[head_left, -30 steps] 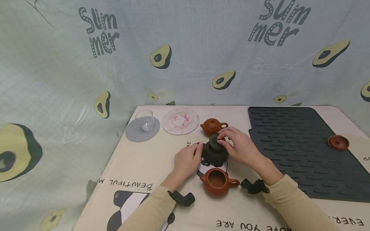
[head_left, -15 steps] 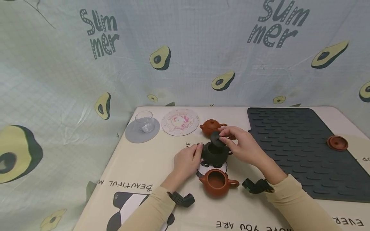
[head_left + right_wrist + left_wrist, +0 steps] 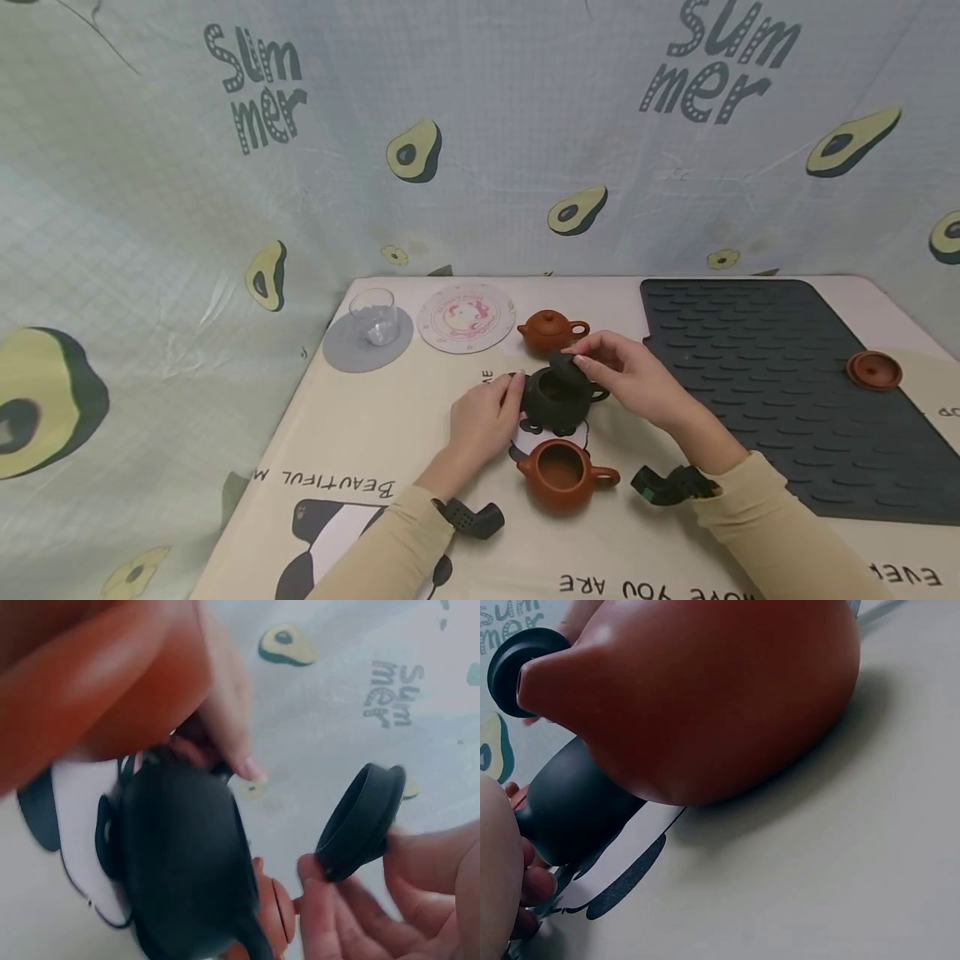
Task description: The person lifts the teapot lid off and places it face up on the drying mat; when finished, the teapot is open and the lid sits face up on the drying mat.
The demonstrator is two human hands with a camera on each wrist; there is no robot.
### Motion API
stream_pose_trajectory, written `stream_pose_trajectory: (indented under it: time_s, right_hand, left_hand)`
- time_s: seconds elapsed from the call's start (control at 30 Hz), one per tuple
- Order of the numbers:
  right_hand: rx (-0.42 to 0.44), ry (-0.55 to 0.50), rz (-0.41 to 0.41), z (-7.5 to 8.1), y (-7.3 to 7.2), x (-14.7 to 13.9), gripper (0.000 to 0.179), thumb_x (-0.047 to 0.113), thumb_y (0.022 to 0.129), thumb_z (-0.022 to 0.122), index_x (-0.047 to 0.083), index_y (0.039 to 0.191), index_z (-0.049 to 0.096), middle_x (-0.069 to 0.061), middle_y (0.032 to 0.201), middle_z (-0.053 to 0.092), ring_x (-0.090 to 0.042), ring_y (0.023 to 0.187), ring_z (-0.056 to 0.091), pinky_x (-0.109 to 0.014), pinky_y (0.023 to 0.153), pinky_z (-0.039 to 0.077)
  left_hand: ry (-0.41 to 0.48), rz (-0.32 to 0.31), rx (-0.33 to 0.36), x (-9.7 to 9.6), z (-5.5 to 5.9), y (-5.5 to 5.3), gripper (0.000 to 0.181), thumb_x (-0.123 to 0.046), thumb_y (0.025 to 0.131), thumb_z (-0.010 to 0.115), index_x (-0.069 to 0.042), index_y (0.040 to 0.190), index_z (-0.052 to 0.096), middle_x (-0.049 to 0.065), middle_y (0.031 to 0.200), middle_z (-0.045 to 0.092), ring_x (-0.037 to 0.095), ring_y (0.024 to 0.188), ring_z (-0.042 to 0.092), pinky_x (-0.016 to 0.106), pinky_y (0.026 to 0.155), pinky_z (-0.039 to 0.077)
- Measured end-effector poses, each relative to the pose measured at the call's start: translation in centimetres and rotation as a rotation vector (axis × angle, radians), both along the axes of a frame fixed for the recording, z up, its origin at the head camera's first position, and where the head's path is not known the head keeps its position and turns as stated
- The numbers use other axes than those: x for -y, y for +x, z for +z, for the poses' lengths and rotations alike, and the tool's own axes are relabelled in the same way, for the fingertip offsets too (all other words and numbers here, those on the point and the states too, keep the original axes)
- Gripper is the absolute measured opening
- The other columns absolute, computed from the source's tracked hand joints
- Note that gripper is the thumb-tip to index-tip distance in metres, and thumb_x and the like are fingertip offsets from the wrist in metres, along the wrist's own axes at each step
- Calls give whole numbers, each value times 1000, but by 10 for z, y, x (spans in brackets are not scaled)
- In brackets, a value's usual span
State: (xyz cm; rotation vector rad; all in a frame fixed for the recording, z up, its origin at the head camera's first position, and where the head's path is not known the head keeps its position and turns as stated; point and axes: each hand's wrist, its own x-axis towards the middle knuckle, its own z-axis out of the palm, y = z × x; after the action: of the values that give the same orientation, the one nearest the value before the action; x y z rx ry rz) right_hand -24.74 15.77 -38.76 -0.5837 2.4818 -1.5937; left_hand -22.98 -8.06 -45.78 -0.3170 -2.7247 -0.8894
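Note:
My left hand grips the spout side of a black teapot, whose mouth is uncovered. Between the thumb and fingers of my right hand is the black teapot lid, tilted and held just above the pot's opening. The fingers hide part of the lid and of the spout. A reddish-brown teapot without a lid stands in front of the black one, its handle to the right. Behind, a smaller orange-brown teapot has its lid on.
At the back left, a clear glass stands on a grey round mat, beside a pink-patterned round mat. A dark ridged mat covers the right side, with a reddish-brown lid on its right edge.
My right hand has lifted the lid off the black teapot, tilted it and moved slightly right. My left hand keeps its grip on the spout side.

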Motion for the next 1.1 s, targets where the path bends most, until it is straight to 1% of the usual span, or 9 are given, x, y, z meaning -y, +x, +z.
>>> stream_pose_trajectory:
  time_s: [0.07, 0.13, 0.2, 0.33, 0.5, 0.6, 0.7, 0.9, 1.1]
  right_hand:
    - [101, -46, -8, 1, -1, -1, 27, 19, 105, 60, 3, 127, 56, -14, 128, 65, -25, 110, 65, -39, 93, 52]
    - [206, -125, 2, 2, -2, -3, 33, 17, 107, 57, -2, 133, 50, -21, 131, 61, -26, 113, 64, -41, 96, 51]
    - [293, -207, 30, 2, -3, -5, 37, 14, 108, 52, -6, 139, 43, -25, 135, 56, -25, 116, 64, -37, 98, 50]
    - [442, -407, 95, 3, -4, -7, 36, 10, 108, 48, -4, 140, 39, -20, 137, 55, -22, 113, 66, -33, 98, 50]
    - [590, -656, 189, 6, -2, -8, 26, 7, 109, 46, 11, 135, 46, -9, 126, 65, -24, 109, 69, -33, 94, 52]
    - [637, -766, 247, 6, -1, -9, 32, 4, 110, 41, 19, 137, 49, -8, 125, 66, -25, 108, 69, -33, 92, 52]
    - [636, -824, 283, 8, -1, -9, 34, 5, 111, 38, 23, 135, 53, -10, 127, 67, -25, 108, 69, -33, 91, 52]
    - [637, -874, 302, 8, -1, -11, 35, 9, 113, 33, 22, 131, 60, -9, 123, 69, -24, 106, 69, -33, 91, 52]
    - [722, -993, 333, 10, -1, -14, 37, 20, 115, 27, 16, 128, 62, -13, 123, 69, -29, 111, 68, -36, 96, 50]
  left_hand:
    - [0, -1, -5, 0, 0, -1, 47, -48, 110, 38, -23, 75, 57, -9, 61, 51, 16, 62, 52, 32, 56, 37]
    - [0, -1, -7, 0, 0, -1, 46, -48, 109, 38, -23, 74, 56, -9, 61, 51, 16, 62, 52, 32, 56, 36]
    - [1, -1, -7, 0, 0, -1, 47, -48, 109, 38, -23, 74, 56, -8, 61, 50, 16, 63, 52, 32, 57, 36]
    - [3, -3, 8, 0, 2, -1, 47, -49, 109, 37, -23, 75, 56, -8, 61, 50, 16, 63, 51, 32, 57, 36]
    - [3, -3, 18, 0, 2, -1, 47, -49, 109, 37, -23, 76, 57, -8, 61, 51, 16, 63, 52, 32, 58, 37]
    - [5, -4, 19, 0, 1, -1, 48, -50, 109, 36, -23, 75, 57, -8, 61, 50, 16, 63, 51, 32, 58, 37]
    - [2, -3, 13, 0, 1, -1, 49, -50, 110, 36, -23, 75, 56, -8, 61, 50, 16, 63, 51, 32, 58, 37]
    - [2, -2, 8, 0, 2, -1, 47, -48, 109, 38, -23, 75, 56, -8, 61, 51, 17, 64, 53, 32, 58, 37]
    - [10, -3, 16, 0, 2, 0, 45, -47, 109, 39, -23, 76, 58, -9, 62, 51, 16, 64, 52, 32, 58, 37]
